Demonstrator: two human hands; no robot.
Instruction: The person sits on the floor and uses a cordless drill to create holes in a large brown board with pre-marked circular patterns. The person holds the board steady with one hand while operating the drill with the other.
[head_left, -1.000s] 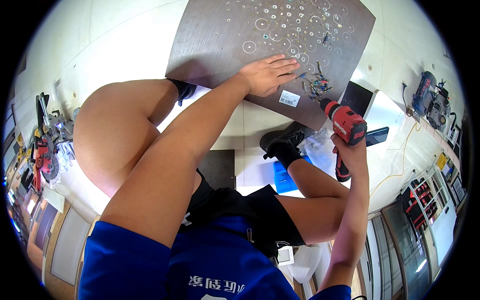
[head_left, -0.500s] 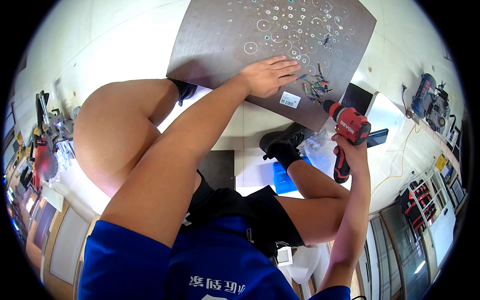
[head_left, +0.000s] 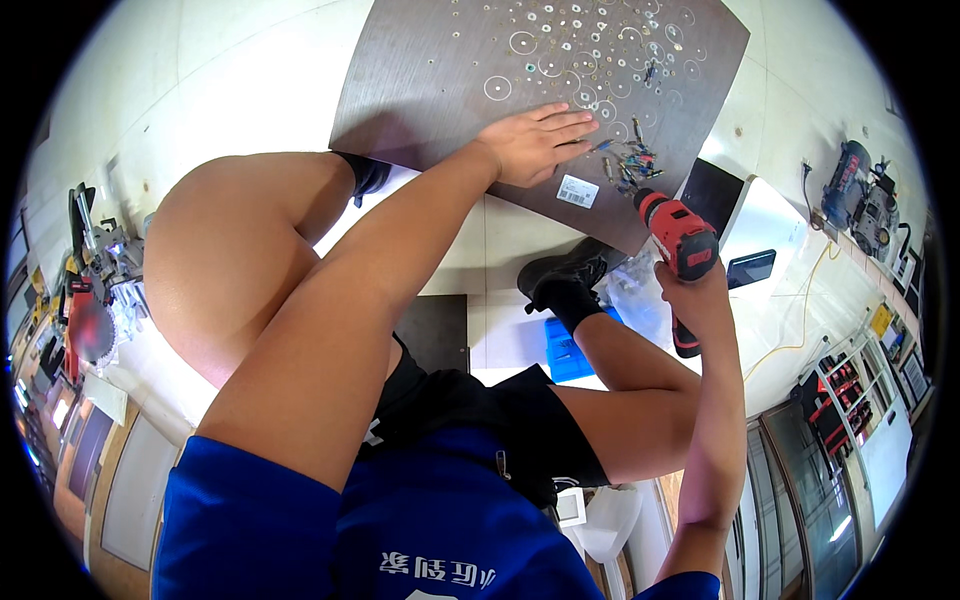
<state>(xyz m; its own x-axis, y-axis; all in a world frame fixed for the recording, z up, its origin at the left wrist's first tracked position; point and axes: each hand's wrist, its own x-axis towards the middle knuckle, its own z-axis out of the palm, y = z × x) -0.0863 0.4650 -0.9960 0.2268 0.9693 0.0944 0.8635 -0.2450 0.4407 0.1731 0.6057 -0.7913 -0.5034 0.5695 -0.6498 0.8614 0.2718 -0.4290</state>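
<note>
My left hand lies flat with its fingers stretched out on a dark brown wooden board. The board's far part is covered with drilled holes and ring-shaped cuts. In my right hand is a red and black cordless drill, gripped by its handle. Its nose reaches over the board's right edge, close to a loose pile of small bits; the tip is hard to make out. A white printed label sticks to the board between my left hand and the drill.
A dark phone lies on a white panel right of the drill. A blue case and clear plastic wrap lie near my foot. Power tools stand at the right, a saw at the left. A yellow cord crosses the floor.
The drill has moved slightly left and turned, so its nose points more toward the bit pile and its rear faces me. My left hand stays flat on the board.
</note>
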